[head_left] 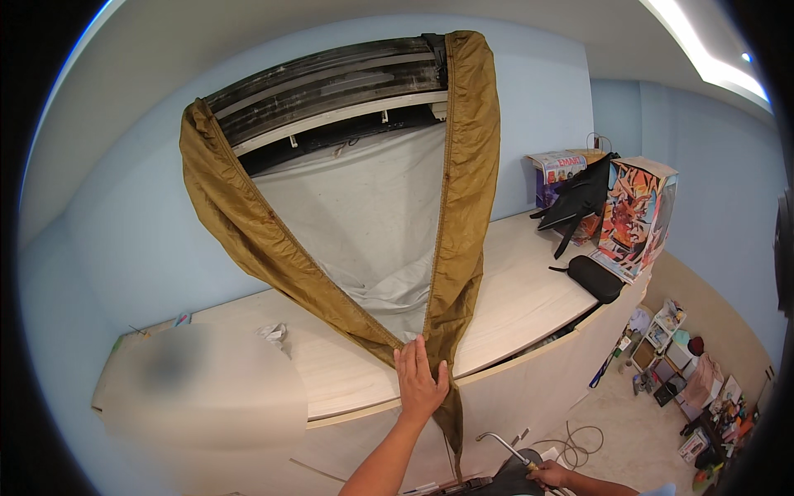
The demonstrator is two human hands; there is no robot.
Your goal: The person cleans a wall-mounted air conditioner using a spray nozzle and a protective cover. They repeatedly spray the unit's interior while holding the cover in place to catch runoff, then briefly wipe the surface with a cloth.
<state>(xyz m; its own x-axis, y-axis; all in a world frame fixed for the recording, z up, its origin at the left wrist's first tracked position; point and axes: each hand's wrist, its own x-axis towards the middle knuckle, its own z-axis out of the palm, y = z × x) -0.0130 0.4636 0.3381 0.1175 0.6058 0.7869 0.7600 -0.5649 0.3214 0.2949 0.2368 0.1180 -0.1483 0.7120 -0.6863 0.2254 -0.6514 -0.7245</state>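
The brown cover's (pixel 463 182) lower point is being pressed flat by the left hand (pixel 420 376), fingers spread, above the cabinet top's (pixel 513 298) edge; a curved metal nozzle (pixel 500 445) is being gripped by the right hand (pixel 552 474), low, well apart.

Head camera faces the wall unit (pixel 331 91) from close, slightly below.

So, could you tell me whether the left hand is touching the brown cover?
Touching. The head view shows the left hand laid flat, fingers spread, on the brown cover where its two sides narrow together, with no gap.
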